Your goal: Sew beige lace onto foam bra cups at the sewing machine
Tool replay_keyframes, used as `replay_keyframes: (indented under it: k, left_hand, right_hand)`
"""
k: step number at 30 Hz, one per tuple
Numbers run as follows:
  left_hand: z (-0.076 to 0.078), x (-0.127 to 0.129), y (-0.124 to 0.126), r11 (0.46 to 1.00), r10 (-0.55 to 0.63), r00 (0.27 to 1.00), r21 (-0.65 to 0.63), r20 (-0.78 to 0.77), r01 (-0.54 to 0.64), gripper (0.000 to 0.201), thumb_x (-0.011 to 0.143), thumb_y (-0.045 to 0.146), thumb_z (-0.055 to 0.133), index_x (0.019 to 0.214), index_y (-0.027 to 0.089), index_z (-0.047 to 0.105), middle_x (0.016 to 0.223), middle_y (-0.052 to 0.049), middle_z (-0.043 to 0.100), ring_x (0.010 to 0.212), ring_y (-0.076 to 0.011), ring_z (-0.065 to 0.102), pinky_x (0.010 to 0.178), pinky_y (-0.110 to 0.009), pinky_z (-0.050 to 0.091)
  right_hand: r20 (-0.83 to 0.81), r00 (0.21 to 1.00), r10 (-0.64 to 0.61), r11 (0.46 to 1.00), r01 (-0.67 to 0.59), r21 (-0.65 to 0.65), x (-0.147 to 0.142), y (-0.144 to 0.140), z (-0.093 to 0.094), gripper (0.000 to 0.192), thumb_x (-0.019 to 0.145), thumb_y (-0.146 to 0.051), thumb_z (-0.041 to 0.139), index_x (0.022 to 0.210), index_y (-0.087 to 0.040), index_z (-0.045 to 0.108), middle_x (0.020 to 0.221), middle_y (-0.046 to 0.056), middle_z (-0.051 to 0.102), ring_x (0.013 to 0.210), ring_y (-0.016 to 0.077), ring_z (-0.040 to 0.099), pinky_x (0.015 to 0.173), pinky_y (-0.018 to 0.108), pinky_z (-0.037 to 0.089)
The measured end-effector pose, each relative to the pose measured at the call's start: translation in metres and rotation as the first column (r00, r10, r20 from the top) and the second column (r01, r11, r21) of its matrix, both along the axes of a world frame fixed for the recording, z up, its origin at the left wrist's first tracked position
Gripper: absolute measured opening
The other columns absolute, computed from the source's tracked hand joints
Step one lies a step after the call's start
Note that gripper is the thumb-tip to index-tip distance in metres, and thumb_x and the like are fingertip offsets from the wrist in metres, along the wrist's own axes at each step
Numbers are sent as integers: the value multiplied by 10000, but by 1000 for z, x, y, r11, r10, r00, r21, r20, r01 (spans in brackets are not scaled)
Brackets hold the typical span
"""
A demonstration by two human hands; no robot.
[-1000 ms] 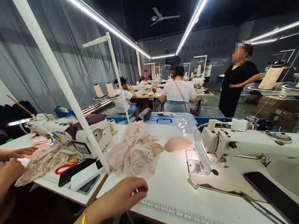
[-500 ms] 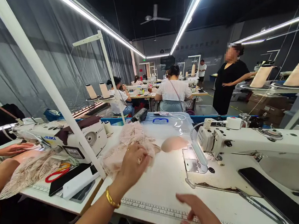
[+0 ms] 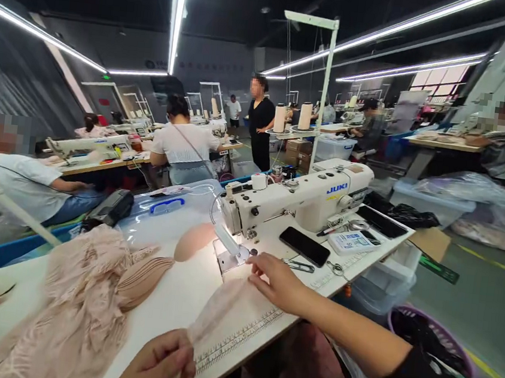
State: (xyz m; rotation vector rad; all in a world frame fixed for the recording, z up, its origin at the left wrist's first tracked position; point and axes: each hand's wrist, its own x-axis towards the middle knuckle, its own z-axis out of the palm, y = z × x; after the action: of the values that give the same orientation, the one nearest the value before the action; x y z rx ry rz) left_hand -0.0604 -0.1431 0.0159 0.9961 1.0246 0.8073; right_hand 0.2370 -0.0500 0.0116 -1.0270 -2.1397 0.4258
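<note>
A strip of sheer pale pink fabric stretches between my two hands above the front of the white table. My left hand is closed on its near end at the table edge. Just in front of the lit needle plate, the fingertips of my right hand pinch the far end. The white sewing machine stands beyond. Left of its needle plate lies a smooth pink cup pad. A stack of tan cup pads leans by a heap of ruffled pink lace.
A black phone, metal tweezers and a white-and-blue box lie right of the needle. A printed ruler follows the front edge. Behind the pads stands a clear plastic bin. Several people sit at other machines.
The view has swung right. My left hand has come off the lace heap toward the table edge with sheer fabric in it. My right hand, open before, now pinches that fabric near the needle plate.
</note>
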Motion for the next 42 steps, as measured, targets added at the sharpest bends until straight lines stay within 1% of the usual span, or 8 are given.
replay_keyframes:
  k: [3,6,10,14,18,24,30,42]
  left_hand:
    - [16,-5,2,984,176,980,-42,93,-173,399,730,489,886,944,188,737,693,-1,606,645,-123,525,586,-194,379]
    - [27,4,2,976,203,976,59,81,-208,446,711,441,910,1049,199,750,962,-51,680,845,-173,612,717,-222,453]
    - [27,24,15,983,110,994,146,10,-111,543,743,487,882,1179,208,716,841,-23,608,752,-148,536,658,-228,383]
    - [24,42,26,980,76,994,191,-75,-60,578,741,505,882,1189,193,689,778,22,491,689,-109,413,613,-221,302]
    - [24,51,33,984,37,995,180,-93,-20,579,758,519,863,1180,183,653,729,52,399,665,-103,368,587,-223,270]
    - [26,56,39,981,-1,996,192,-88,18,533,765,486,865,1140,173,654,699,66,391,639,-95,337,566,-221,250]
    - [30,62,42,978,-69,996,194,-50,77,517,793,470,842,1172,165,669,802,2,573,730,-124,456,649,-235,324]
    - [28,57,41,986,21,990,166,-142,3,665,729,495,872,1279,191,657,730,70,361,646,-97,329,580,-231,243]
  right_hand:
    - [435,860,-266,964,229,137,43,9,-10,220,912,-187,699,1127,-152,668,1112,152,677,1017,326,628,856,432,500]
    - [600,717,-355,935,265,236,74,11,-35,116,895,-80,633,959,-159,689,999,148,697,954,336,655,797,419,503]
    - [412,862,-295,951,223,213,79,18,-62,196,959,-86,460,992,-170,634,936,128,705,851,288,677,746,383,509]
    - [92,996,-1,992,13,-122,46,-5,-30,262,1096,-334,315,1120,-219,549,817,33,680,712,203,661,670,299,497]
    - [93,991,96,989,-105,102,1,-23,6,183,1070,-342,464,1086,-217,596,909,40,700,823,201,661,710,290,437]
    - [279,957,-75,895,-59,442,-39,-18,-1,85,996,-173,553,984,-189,636,745,15,651,664,184,579,621,317,301]
    - [384,918,-104,927,-50,371,-51,-19,-3,57,989,-196,578,1014,-197,629,778,41,686,668,191,599,604,322,291]
    - [262,958,-118,894,-13,449,-33,-25,-7,204,1031,-200,475,861,-194,587,710,9,613,631,178,559,624,331,281]
